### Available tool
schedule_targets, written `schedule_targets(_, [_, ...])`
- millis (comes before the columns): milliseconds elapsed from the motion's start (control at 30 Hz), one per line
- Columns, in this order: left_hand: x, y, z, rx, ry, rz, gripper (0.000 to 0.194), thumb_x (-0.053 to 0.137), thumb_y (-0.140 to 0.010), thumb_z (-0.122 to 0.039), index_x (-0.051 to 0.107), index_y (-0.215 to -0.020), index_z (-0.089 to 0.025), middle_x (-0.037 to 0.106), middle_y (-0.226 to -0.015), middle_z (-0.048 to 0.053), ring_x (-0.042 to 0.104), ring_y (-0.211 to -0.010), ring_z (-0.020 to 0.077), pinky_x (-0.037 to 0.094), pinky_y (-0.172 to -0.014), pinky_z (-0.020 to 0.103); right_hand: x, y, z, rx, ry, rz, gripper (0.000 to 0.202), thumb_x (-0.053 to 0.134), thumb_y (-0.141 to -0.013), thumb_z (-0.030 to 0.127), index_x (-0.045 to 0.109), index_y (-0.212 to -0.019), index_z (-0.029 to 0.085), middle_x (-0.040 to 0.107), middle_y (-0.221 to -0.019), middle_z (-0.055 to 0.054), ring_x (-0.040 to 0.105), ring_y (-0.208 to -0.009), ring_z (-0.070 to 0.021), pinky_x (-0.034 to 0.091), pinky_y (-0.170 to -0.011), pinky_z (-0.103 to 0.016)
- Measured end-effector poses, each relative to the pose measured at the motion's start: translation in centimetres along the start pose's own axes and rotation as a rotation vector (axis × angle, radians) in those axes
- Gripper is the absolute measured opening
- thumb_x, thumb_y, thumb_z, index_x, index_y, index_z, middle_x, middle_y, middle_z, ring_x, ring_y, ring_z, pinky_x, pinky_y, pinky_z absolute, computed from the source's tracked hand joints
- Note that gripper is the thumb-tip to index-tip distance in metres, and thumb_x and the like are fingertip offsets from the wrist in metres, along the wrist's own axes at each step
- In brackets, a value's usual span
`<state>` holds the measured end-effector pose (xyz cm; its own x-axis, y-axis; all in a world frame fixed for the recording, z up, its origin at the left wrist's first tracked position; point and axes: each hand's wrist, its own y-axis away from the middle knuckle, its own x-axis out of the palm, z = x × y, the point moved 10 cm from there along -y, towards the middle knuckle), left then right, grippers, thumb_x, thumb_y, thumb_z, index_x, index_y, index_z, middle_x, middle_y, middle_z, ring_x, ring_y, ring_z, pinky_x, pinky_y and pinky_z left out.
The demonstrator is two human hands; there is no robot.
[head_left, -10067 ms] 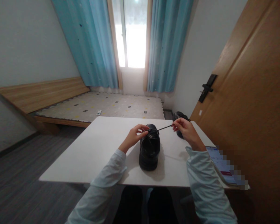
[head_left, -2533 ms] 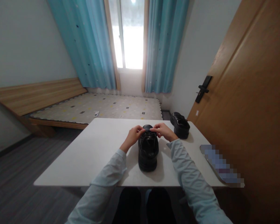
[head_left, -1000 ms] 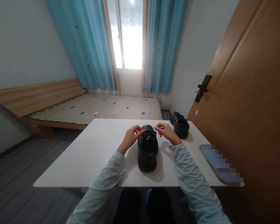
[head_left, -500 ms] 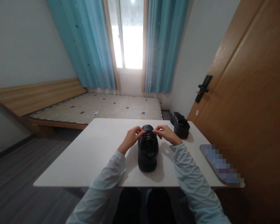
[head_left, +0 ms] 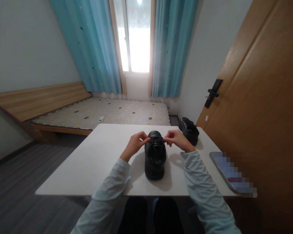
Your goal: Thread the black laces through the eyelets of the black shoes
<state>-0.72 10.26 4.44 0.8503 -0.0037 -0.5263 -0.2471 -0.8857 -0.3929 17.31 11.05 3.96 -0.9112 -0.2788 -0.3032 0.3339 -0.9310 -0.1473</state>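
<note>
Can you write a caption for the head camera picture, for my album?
Two hands at the laces of a black shoe on a white table.

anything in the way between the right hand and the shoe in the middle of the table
Nothing visible stands between the right hand and the middle shoe; its fingertips are right at the laces. The other shoe sits beyond that hand.
</note>
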Motion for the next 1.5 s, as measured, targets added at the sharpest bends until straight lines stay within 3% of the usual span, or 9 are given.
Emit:
schedule_targets(200, [0.0,0.3,-1.3,0.116,-0.099,0.038,0.014,0.065,-0.077,-0.026,0.071,-0.089,-0.021,0.072,-0.077,0.0,0.059,-0.062,0.0103,0.047,-0.062,0.022,0.3,0.0,0.0,0.006,-0.012,0.004,0.032,0.075,-0.062,0.035,0.063,-0.08,0.011,0.061,-0.057,0.0,0.058,-0.047,-0.0108,0.051,-0.04,-0.023])
schedule_targets(300, [-0.2,0.4,-1.8,0.164,-0.138,0.023,0.011,0.064,-0.077,-0.023,0.072,-0.085,-0.022,0.072,-0.078,-0.001,0.057,-0.06,0.0093,0.046,-0.062,0.022,0.3,0.1,0.2,-0.003,0.072,-0.004,0.028,0.071,-0.065,0.034,0.067,-0.079,0.009,0.06,-0.057,-0.001,0.057,-0.046,-0.0103,0.052,-0.04,-0.023])
schedule_targets(533, [-0.4,0.4,-1.5,0.112,-0.18,0.011,0.01,0.059,-0.077,-0.019,0.068,-0.079,-0.018,0.066,-0.074,0.001,0.059,-0.066,0.0117,0.047,-0.062,0.022,-0.5,0.7,0.9,-0.084,0.154,-0.073,0.02,0.067,-0.067,0.027,0.063,-0.079,0.013,0.055,-0.056,0.002,0.053,-0.048,-0.0094,0.047,-0.036,-0.019])
schedule_targets(767, [-0.3,0.3,-0.7,0.078,-0.162,0.027,0.011,0.057,-0.076,-0.021,0.067,-0.077,-0.017,0.059,-0.076,0.002,0.057,-0.068,0.0123,0.046,-0.064,0.024,-0.3,0.7,0.3,-0.056,0.13,-0.045,0.018,0.066,-0.066,0.026,0.057,-0.078,0.014,0.052,-0.053,0.004,0.051,-0.046,-0.0085,0.045,-0.035,-0.017])
schedule_targets(1167, [0.8,0.3,0.9,-0.073,-0.212,0.132,0.008,0.055,-0.072,-0.017,0.063,-0.07,-0.017,0.063,-0.068,0.001,0.057,-0.066,0.0141,0.043,-0.064,0.025,0.1,0.8,-1.0,0.03,0.084,-0.003,0.014,0.062,-0.062,0.019,0.053,-0.072,0.016,0.052,-0.051,0.006,0.051,-0.043,-0.0081,0.045,-0.035,-0.018])
schedule_targets(1500, [0.3,0.4,-0.5,0.026,-0.052,0.028,0.013,0.055,-0.078,-0.023,0.061,-0.088,-0.017,0.064,-0.084,0.002,0.059,-0.07,0.0125,0.048,-0.062,0.024,0.6,0.4,-1.5,0.025,0.081,0.067,0.02,0.065,-0.069,0.028,0.057,-0.08,0.015,0.053,-0.056,0.004,0.053,-0.049,-0.0091,0.046,-0.038,-0.018])
